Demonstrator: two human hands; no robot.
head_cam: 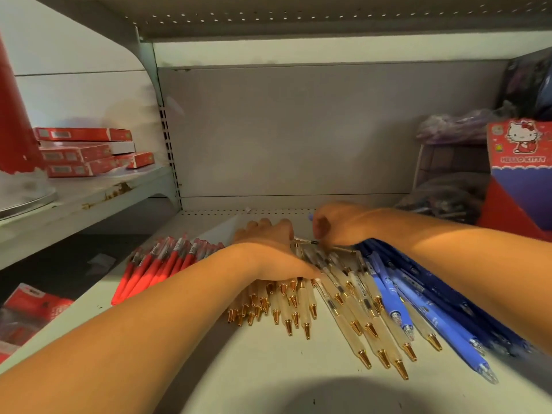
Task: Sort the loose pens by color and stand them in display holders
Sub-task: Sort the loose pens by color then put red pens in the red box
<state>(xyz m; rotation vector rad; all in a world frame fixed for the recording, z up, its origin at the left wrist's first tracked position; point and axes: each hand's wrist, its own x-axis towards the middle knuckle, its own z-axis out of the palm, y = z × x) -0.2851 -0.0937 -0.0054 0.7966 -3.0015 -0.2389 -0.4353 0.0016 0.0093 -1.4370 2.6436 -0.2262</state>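
Note:
Three groups of pens lie on the pale shelf [268, 369]: red pens [155, 264] at the left, cream pens with gold tips [301, 306] in the middle, blue pens [418, 294] at the right. My left hand [268, 252] lies palm down on the cream pens, fingers over them. My right hand [337, 225] hovers just behind the pile, fingers curled, pinching a thin dark-tipped pen [304, 241] that points left. A blue pen end shows behind its knuckles.
Red boxes [86, 150] are stacked on the neighbouring shelf at left. A Hello Kitty display box [521, 174] stands at the right, with bagged pens [442, 198] beside it. The shelf's back panel [283, 130] is bare grey. Red packets [30, 306] lie lower left.

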